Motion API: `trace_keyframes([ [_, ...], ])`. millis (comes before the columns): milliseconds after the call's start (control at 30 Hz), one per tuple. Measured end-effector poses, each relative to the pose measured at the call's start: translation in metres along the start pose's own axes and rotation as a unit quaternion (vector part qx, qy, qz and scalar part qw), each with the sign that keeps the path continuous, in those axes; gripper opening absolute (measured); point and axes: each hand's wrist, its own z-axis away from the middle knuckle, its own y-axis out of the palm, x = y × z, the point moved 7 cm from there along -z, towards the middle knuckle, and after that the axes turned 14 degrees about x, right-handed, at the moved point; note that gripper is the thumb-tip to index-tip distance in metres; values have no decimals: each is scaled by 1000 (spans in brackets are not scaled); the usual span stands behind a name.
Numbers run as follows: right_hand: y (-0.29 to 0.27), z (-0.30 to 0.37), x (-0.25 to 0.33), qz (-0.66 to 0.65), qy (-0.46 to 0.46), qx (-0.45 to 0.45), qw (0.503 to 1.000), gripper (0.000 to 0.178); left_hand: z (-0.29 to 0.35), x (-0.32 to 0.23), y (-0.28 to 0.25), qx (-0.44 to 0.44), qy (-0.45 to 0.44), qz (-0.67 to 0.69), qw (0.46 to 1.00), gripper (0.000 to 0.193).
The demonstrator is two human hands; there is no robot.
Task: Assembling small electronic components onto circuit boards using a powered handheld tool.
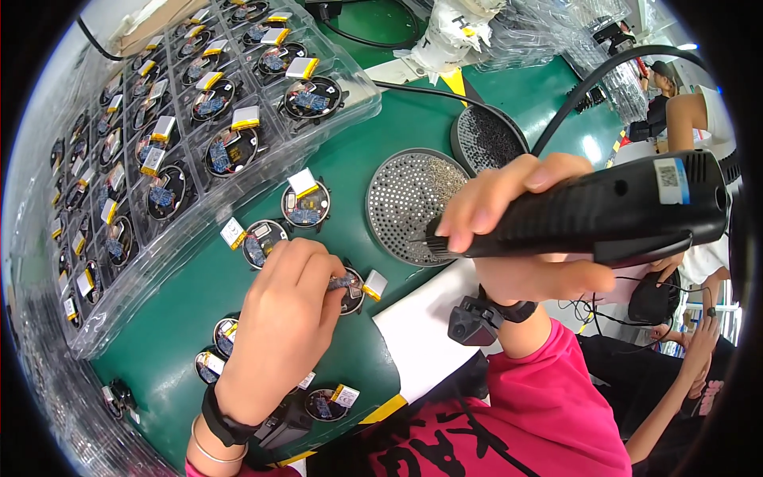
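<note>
My right hand is wrapped round a black electric screwdriver, which lies nearly level. Its narrow tip points left, over the lower part of a round grey perforated screw tray with small silvery screws at its upper right. My left hand is closed in a pinch on a small blue-grey circuit board, at a round black device housing with a white and yellow battery beside it. The fingers partly hide this housing. Two similar housings, one here and another, lie just beyond my left hand.
A clear plastic tray of several housings with batteries fills the far left. Behind the perforated tray stands a dish of dark screws. A black cable arches above the screwdriver. White paper lies near me; other people are at right.
</note>
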Motion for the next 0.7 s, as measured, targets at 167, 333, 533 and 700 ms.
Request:
trace_keyframes([
  [167, -7, 2, 14, -78, -8, -89, 993, 81, -5, -4, 5, -1, 29, 24, 999, 25],
  [333, 12, 8, -3, -156, 14, -75, 985, 79, -3, -1, 10, -1, 29, 29, 999, 23],
  [533, 23, 14, -14, -181, 39, -83, 979, 88, -6, 4, 11, 1, 18, 62, 998, 21],
  [700, 23, 12, -15, -199, 47, -92, 975, 88, -5, -4, 7, -25, 54, 4, 998, 22],
])
